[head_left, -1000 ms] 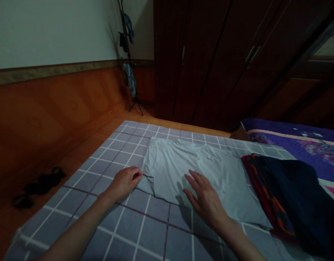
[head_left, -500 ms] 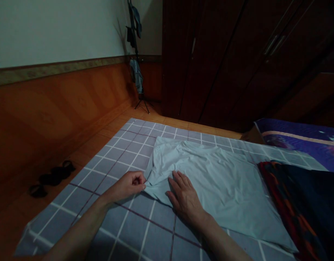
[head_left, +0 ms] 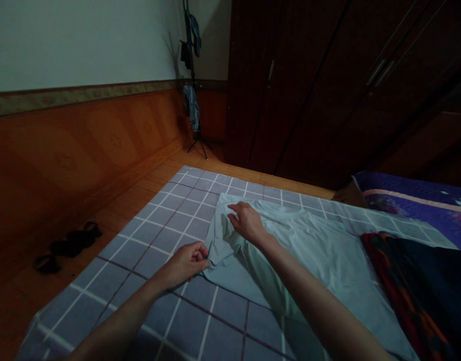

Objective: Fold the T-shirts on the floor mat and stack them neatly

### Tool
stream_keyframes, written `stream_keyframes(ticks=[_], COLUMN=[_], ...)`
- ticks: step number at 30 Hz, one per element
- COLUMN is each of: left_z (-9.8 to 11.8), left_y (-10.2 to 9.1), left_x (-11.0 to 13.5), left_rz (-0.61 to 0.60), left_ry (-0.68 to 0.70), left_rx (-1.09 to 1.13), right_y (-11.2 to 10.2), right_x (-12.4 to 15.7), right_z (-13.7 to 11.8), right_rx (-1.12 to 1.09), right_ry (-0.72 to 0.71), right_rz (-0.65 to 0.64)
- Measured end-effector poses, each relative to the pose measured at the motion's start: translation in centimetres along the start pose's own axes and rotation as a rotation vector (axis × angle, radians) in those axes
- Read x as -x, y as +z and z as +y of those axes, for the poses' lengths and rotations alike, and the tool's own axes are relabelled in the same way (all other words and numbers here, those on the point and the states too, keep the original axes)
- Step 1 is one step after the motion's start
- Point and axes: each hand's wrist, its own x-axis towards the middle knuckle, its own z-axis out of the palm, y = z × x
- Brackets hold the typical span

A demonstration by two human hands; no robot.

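The pale shirt lies spread on the checked sheet, in the middle of the view. The left hand is at the shirt's 7 o'clock corner, thumb and fingers pinched together on an edge of the cloth. That hold pins the corner so the fabric does not slide. The right hand reaches across to the 10 o'clock corner, fingers bent over a raised fold. In this dim light I cannot tell whether they clamp the cloth or only press on it. A heap of dark clothes lies just beside the shirt at 3 o'clock. The wardrobe at 1 o'clock is shut, so its contents are hidden.
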Motion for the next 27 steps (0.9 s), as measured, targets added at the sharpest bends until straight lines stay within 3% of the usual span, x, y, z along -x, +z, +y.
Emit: stream_keyframes(ticks=[3, 6, 13, 21, 27], left_z=[0.5, 1.1, 1.5, -0.7, -0.3], left_y=[0.1, 0.1, -1.1, -1.6, -1.6], left_x=[0.2, 0.5, 1.1, 0.2, 0.5], left_rz=[0.035, 0.065, 0.038, -0.028, -0.073], left_ry=[0.021, 0.018, -0.015, -0.072, -0.112], left_rx=[-0.072, -0.139, -0.114, 0.094, -0.027], right_y=[1.1, 2.4, 2.9, 4.0, 4.4], right_x=[-3.8, -5.9, -8.7, -8.7, -8.5], right_z=[0.1, 0.0, 1.1, 0.8, 0.7], right_rx=[0.037, 0.064, 0.103, 0.101, 0.085], right_ry=[-0.018, -0.021, 0.186, 0.203, 0.221], right_rz=[-0.038, -0.08, -0.008, 0.015, 0.039])
